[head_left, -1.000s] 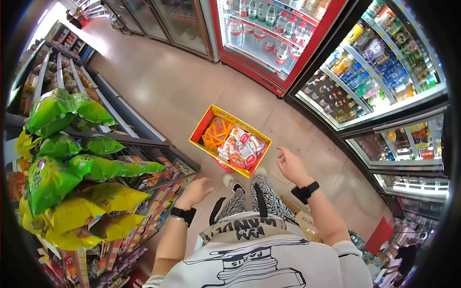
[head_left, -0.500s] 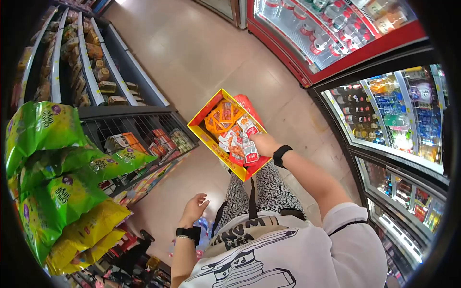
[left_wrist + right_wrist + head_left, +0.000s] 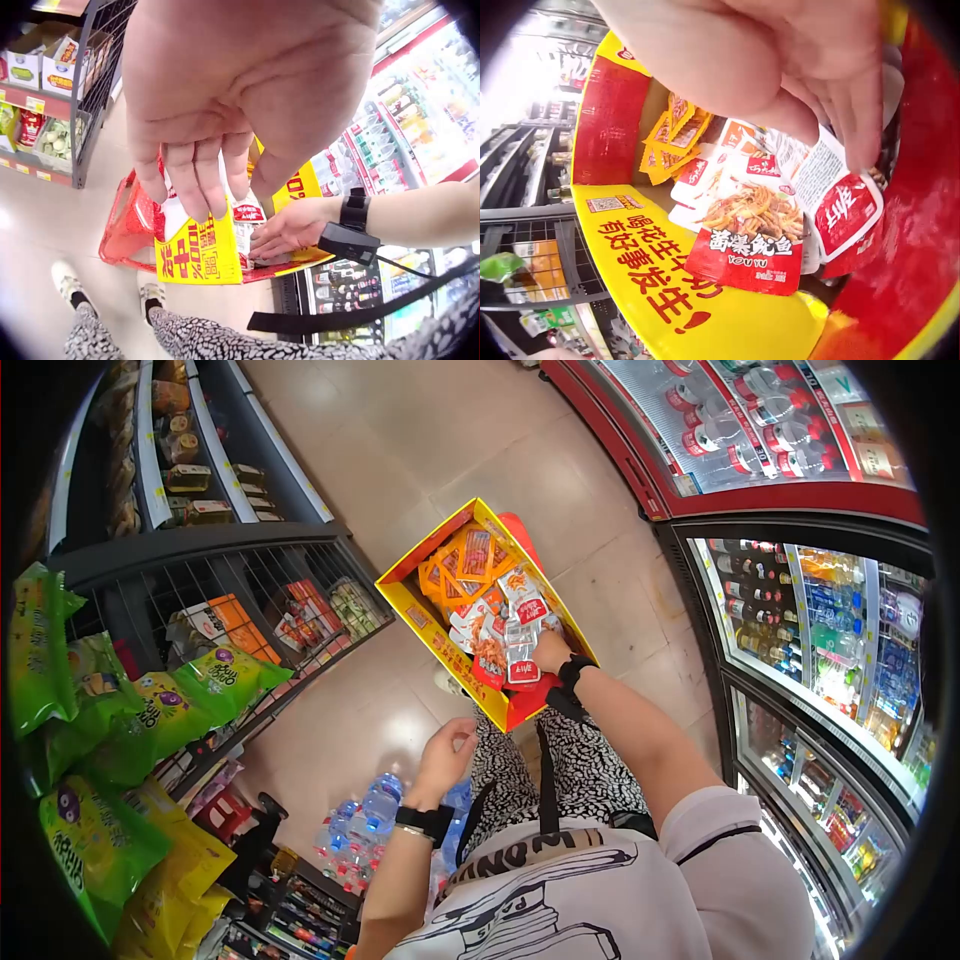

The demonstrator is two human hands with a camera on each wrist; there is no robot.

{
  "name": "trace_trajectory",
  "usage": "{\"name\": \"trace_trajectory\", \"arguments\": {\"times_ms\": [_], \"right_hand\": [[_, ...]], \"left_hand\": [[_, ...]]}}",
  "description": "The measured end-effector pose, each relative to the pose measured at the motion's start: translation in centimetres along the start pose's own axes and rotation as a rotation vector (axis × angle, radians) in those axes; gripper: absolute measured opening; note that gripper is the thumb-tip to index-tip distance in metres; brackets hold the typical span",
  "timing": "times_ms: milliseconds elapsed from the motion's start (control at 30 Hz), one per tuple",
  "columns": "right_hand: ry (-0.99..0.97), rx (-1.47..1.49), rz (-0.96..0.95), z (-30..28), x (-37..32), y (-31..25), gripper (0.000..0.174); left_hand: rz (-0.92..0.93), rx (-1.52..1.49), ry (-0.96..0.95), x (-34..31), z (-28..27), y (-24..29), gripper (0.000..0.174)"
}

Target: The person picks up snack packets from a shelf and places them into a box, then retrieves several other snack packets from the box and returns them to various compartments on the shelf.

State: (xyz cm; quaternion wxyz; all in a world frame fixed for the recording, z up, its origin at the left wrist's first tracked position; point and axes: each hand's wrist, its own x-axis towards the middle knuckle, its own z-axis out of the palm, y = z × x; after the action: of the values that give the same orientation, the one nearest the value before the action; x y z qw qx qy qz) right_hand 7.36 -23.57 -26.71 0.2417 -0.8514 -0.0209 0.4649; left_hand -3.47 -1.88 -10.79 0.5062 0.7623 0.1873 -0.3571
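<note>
A yellow box with a red inside [image 3: 430, 645] stands open in front of the person, on top of a red basket [image 3: 124, 225]. Orange packets [image 3: 476, 555] fill its far end, and red-and-white snack packets [image 3: 754, 217] lie at the near end. My right hand [image 3: 550, 652] reaches inside along the right wall, fingers fairly straight, fingertips right at the red-and-white packets; part of it is hidden by the wrist strap and box rim. My left hand [image 3: 445, 755] hangs loosely curled beside the box's near left side, holding nothing.
Shelves with a wire-fronted rack [image 3: 230, 600] stand on the left, with green snack bags [image 3: 110, 830] bulging out nearer by. Glass-door drink fridges [image 3: 700, 520] line the right. Bottled water packs [image 3: 365, 825] stand on the floor near the person's left side.
My right hand has gone from beside the box into it, among the red-and-white packets. My left hand has come nearer the box. The head view has shifted closer to the box.
</note>
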Motion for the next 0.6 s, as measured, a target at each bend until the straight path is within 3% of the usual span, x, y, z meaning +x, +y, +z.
{"name": "trace_trajectory", "arguments": {"times_ms": [33,133,233,367,500,600], "right_hand": [[0.053,0.167,0.157,0.6,0.3,-0.1,0.027],[0.167,0.349,0.328,1.1,0.2,-1.2,0.041],[0.276,0.360,0.372,2.4,1.0,-0.3,0.053],[0.412,0.360,0.322,2.6,1.1,-0.1,0.039],[0.389,0.265,0.369,2.5,0.9,-0.9,0.031],[0.268,0.233,0.267,2.3,0.5,-1.3,0.030]], "left_hand": [[-0.005,-0.027,0.001,0.2,0.3,0.2,0.026],[0.017,-0.063,-0.018,0.6,1.4,-0.8,0.025],[-0.024,-0.036,-0.061,0.2,1.7,-0.6,0.023],[-0.023,-0.068,-0.054,-0.2,2.0,-2.0,0.022],[-0.016,-0.104,-0.006,-0.3,1.7,-2.2,0.022],[-0.011,-0.116,0.014,0.0,1.6,-2.4,0.022]]}}
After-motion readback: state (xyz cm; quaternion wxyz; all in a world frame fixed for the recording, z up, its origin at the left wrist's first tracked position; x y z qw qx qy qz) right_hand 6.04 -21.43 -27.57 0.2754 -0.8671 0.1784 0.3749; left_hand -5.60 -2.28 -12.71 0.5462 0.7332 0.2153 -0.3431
